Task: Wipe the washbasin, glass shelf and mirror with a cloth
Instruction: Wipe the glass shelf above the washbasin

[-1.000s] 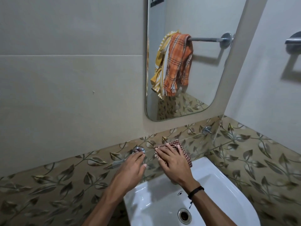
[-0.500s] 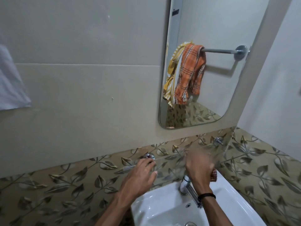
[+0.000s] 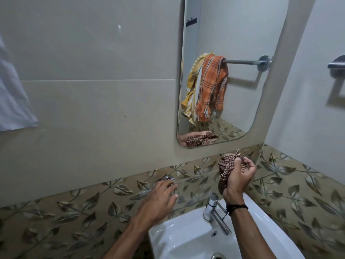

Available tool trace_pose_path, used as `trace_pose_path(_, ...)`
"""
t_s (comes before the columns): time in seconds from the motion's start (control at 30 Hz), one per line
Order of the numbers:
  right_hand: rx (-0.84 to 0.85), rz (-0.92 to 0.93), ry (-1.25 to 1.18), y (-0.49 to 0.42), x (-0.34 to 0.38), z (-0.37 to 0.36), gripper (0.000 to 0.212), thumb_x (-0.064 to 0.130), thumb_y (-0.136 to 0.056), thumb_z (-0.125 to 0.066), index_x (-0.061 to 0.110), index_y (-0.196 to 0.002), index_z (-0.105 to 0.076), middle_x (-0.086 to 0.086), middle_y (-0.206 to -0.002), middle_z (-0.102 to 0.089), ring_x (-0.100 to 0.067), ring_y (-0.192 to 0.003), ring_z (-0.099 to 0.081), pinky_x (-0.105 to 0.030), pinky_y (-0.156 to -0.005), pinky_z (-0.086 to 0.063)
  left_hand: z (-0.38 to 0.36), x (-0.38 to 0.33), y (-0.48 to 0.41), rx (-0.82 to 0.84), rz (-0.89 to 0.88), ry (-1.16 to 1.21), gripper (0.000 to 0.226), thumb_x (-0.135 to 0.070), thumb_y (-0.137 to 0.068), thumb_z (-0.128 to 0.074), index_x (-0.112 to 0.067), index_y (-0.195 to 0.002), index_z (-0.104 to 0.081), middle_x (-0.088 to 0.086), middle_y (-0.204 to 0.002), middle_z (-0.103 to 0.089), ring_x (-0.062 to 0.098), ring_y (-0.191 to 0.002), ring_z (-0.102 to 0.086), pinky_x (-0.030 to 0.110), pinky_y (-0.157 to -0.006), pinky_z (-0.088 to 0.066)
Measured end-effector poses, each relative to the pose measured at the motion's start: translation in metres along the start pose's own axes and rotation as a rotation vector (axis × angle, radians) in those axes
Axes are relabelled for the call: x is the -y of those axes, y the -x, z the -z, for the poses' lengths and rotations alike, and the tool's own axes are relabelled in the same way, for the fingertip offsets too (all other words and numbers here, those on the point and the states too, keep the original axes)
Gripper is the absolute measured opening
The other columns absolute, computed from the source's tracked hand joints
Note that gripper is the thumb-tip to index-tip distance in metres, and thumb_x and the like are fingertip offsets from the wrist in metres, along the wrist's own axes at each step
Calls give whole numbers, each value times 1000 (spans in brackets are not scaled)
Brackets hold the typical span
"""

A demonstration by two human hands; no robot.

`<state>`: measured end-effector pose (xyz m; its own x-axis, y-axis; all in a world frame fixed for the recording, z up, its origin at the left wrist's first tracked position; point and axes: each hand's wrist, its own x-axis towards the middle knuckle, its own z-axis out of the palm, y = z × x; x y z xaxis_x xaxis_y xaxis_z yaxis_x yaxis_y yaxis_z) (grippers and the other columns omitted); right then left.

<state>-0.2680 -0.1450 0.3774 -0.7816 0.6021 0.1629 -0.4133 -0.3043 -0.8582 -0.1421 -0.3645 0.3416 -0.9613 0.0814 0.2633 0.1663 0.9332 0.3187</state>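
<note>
My right hand [image 3: 238, 176] is raised above the tap and grips a bunched brown checked cloth [image 3: 225, 166], just below the mirror's lower edge. The rounded mirror [image 3: 233, 34] hangs on the wall above and reflects the cloth and hand at its bottom. My left hand [image 3: 158, 200] rests flat, fingers spread, on the left end of the clear glass shelf [image 3: 197, 179], by its chrome bracket [image 3: 168, 178]. The white washbasin [image 3: 179, 238] sits below, with a chrome tap [image 3: 214, 210] at its back.
Leaf-patterned tiles run along the wall behind the shelf. A white cloth [image 3: 13, 101] hangs at the left edge. A chrome towel bar [image 3: 337, 64] juts from the right wall; the mirror shows orange and yellow towels on it. The basin drain [image 3: 218, 256] is at the bottom.
My right hand has lifted off the glass shelf, moved right and up, and bunched the cloth in its fist. The left hand has stayed on the shelf's left end. The view shifted.
</note>
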Motion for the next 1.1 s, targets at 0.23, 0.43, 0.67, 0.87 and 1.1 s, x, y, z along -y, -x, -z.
trace_pose_path(0.23,685,424,1053,27,-53,21,21,42,-96,-54,34,-113,-61,11,-122,-62,-15,-120,-55,-52,-106,-39,-3,3,-1,-50,-18,39,41,-37,-105,-43,-20,-140,-52,-6,-150,-41,10,-139,-29,23,-119,-19)
trace_pose_path(0.43,878,485,1296,39,-47,27,59,63,-92,-41,39,-146,-44,10,-156,-38,-16,-151,-21,-53,-122,-4,-8,5,-4,-41,11,65,40,-38,-103,-48,-20,-137,-56,-6,-146,-45,12,-137,-34,35,-118,-30)
trace_pose_path(0.67,798,633,1097,6,-45,48,40,39,-83,-47,30,-114,-71,9,-114,-69,-15,-110,-60,-47,-103,-45,3,9,-7,-55,18,122,47,-47,-100,-46,-24,-140,-54,-9,-146,-45,7,-134,-33,33,-115,-32)
trace_pose_path(0.87,243,69,556,-27,-3,26,20,12,-96,-51,5,-91,-68,-5,-70,-58,-23,-69,-52,-34,-59,-39,54,-1,-25,-292,-131,147,52,-50,-95,-45,-21,-135,-61,-9,-135,-54,6,-126,-43,27,-110,-34)
trace_pose_path(1.1,151,-515,-547,-46,40,-32,56,40,-90,-49,13,-139,-57,-12,-139,-60,-31,-124,-59,-45,-109,-44,159,-34,-81,-634,-317,-98,45,-14,-95,-61,-11,-139,-55,5,-136,-55,24,-125,-48,34,-113,-35)
